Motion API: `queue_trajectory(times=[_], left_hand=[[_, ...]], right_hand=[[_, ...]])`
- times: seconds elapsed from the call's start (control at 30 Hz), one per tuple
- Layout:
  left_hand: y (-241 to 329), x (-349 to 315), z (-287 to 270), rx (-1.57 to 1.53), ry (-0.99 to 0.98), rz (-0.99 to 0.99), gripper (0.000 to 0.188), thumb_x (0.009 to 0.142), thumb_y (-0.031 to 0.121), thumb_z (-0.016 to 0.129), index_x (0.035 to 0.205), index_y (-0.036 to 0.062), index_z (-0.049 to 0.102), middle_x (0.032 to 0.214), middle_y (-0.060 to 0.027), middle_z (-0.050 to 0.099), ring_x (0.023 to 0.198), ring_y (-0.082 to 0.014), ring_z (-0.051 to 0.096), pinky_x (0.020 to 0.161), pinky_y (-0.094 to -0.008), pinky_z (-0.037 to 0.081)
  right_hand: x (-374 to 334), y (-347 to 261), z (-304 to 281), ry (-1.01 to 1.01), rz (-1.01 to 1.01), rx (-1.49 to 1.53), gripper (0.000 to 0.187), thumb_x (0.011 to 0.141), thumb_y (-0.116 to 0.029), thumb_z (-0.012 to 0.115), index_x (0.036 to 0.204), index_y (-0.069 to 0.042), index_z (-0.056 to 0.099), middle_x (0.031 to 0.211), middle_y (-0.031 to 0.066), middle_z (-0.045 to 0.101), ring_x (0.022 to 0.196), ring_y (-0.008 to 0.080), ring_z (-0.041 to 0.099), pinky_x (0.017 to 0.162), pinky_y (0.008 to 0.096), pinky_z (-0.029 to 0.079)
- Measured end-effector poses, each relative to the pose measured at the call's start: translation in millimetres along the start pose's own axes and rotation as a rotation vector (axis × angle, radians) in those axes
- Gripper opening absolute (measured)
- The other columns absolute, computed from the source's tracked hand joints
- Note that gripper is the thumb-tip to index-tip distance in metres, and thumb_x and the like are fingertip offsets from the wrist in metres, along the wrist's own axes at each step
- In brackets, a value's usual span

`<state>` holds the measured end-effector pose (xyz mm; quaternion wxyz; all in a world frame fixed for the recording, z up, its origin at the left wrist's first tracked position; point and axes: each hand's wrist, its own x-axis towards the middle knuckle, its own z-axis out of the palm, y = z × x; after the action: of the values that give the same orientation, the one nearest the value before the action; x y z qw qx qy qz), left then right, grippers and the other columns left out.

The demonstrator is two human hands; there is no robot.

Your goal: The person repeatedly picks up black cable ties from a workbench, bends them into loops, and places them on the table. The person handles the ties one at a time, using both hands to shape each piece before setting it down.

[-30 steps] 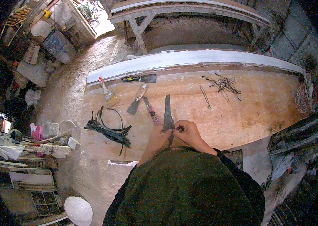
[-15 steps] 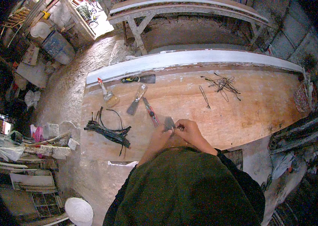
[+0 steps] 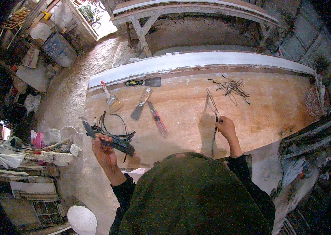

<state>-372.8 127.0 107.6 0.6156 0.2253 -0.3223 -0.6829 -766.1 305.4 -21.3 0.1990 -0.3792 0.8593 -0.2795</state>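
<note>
My left hand (image 3: 104,150) is closed on a dark flat strip (image 3: 88,127), held above a pile of black strips (image 3: 122,144) at the left of the wooden table. A thin black strip (image 3: 214,137) is pinched between the fingers of my right hand (image 3: 227,128). Its upper end meets a thin looped cord (image 3: 211,98) on the table; whether they touch, I cannot tell. Farther off to the right lies a tangle of thin dark cords (image 3: 234,91). A red utility knife (image 3: 157,120) rests between my hands.
Beyond the knife are a putty knife (image 3: 141,103), a paintbrush (image 3: 112,100) and a wide scraper (image 3: 146,82). A long white board (image 3: 197,59) runs along the far side of the table (image 3: 267,113). Past it stands a trestle bench (image 3: 146,29); a white bucket (image 3: 82,220) is at lower left.
My hands were together at the table's near middle around a dark piece. They have parted: the left moved left with the dark strip, the right moved right with the thin one.
</note>
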Motion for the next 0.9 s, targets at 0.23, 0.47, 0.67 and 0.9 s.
queue_trajectory(times=[0.23, 0.47, 0.67, 0.9], left_hand=[[-73, -23, 39, 0.761, -0.084, -0.219, 0.014, 0.078, 0.012, 0.054, 0.089, 0.0042, 0.053, 0.078, -0.0032, 0.057, 0.062, -0.0128, 0.053, 0.056, -0.0249, 0.043], [-134, -36, 59, 0.680, -0.310, -0.541, 0.020, 0.074, 0.005, 0.057, 0.093, -0.0001, 0.052, 0.082, -0.0063, 0.058, 0.070, -0.0139, 0.054, 0.063, -0.0260, 0.043], [-139, -39, 59, 0.750, -0.451, -0.487, 0.025, 0.072, 0.002, 0.059, 0.096, 0.0001, 0.053, 0.086, -0.0096, 0.060, 0.076, -0.0151, 0.056, 0.066, -0.0265, 0.044], [-127, -50, 65, 0.956, -0.498, -0.515, 0.015, 0.071, 0.007, 0.061, 0.084, 0.0004, 0.057, 0.078, -0.0074, 0.061, 0.072, -0.0134, 0.056, 0.064, -0.0265, 0.044]], right_hand=[[1, -40, 20, -0.076, -0.079, 0.037, 0.023, 0.070, -0.022, 0.055, 0.087, -0.006, 0.058, 0.079, 0.0151, 0.060, 0.073, 0.0305, 0.058, 0.064, 0.0369, 0.045], [-30, -102, 35, -0.114, -0.277, 0.423, 0.025, 0.072, -0.014, 0.061, 0.096, -0.006, 0.057, 0.082, 0.0075, 0.059, 0.069, 0.0156, 0.054, 0.061, 0.0261, 0.044], [-45, -125, 29, -0.505, -0.200, 0.710, 0.014, 0.075, -0.013, 0.061, 0.084, -0.003, 0.060, 0.077, 0.0004, 0.059, 0.069, 0.0060, 0.050, 0.064, 0.0210, 0.041], [-50, -125, 29, -0.508, -0.186, 0.764, 0.008, 0.074, -0.010, 0.060, 0.075, -0.002, 0.059, 0.065, -0.0017, 0.056, 0.060, 0.0040, 0.047, 0.053, 0.0191, 0.038]])
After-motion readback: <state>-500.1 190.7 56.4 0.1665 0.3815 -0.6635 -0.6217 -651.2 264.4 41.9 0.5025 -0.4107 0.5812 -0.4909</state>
